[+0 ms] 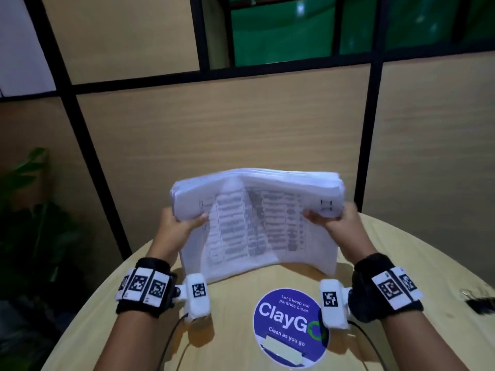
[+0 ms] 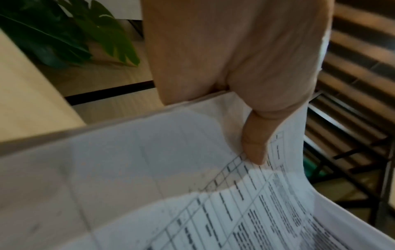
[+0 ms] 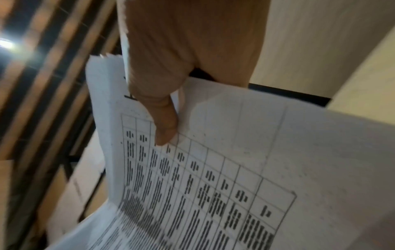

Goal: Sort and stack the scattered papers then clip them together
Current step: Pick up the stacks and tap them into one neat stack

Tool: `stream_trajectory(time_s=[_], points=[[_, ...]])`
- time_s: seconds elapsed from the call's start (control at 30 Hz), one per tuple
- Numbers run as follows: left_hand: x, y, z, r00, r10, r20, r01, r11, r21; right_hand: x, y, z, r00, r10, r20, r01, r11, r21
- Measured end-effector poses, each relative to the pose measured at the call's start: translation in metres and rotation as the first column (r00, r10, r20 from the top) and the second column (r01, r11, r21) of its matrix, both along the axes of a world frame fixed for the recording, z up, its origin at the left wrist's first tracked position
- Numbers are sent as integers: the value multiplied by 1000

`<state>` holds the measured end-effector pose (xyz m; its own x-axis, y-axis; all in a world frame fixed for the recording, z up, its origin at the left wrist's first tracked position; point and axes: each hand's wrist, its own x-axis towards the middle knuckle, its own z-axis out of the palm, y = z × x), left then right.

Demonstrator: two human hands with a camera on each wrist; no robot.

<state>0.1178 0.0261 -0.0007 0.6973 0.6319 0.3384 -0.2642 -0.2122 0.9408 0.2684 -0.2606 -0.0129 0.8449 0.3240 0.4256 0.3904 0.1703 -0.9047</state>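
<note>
A thick stack of white papers (image 1: 257, 223) with printed tables stands on its lower edge on the round wooden table (image 1: 235, 311), its top bowing toward me. My left hand (image 1: 178, 227) grips the stack's upper left side, thumb on the printed face. My right hand (image 1: 333, 222) grips the upper right side the same way. In the left wrist view the stack of papers (image 2: 149, 177) lies under the left hand's thumb (image 2: 254, 145). In the right wrist view the right hand's thumb (image 3: 164, 128) presses on the top sheet of the papers (image 3: 235, 160). A dark clip (image 1: 479, 303) lies at the table's right edge.
A round blue "ClayGo" sticker (image 1: 290, 328) is on the table near me. A wood-panel partition with black frames (image 1: 214, 135) rises just behind the table. A green plant (image 1: 29, 210) stands to the left, also seen as the plant (image 2: 68, 33).
</note>
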Motion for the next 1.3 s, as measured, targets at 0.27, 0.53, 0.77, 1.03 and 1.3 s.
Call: stream_trajectory(time_s=[0.27, 0.53, 0.77, 1.03, 1.3], points=[[-33, 4, 28, 995, -87, 39, 82, 991, 105, 1, -7, 1, 999, 10, 39, 0, 968, -251], [-31, -39, 122, 867, 129, -481, 346, 538, 769, -35, -18, 81, 911, -40, 410, 232, 871, -432], [-46, -50, 116, 924, -220, -311, 368, 728, 578, -66, -17, 166, 807, 23, 590, 352, 785, -511], [-69, -72, 104, 966, -243, 93, 222, 957, 187, -95, -20, 140, 948, 313, -63, -309, 949, 69], [-56, -104, 94, 991, -116, 64, 118, 993, -29, -111, -20, 133, 989, 131, 68, -137, 986, 90]])
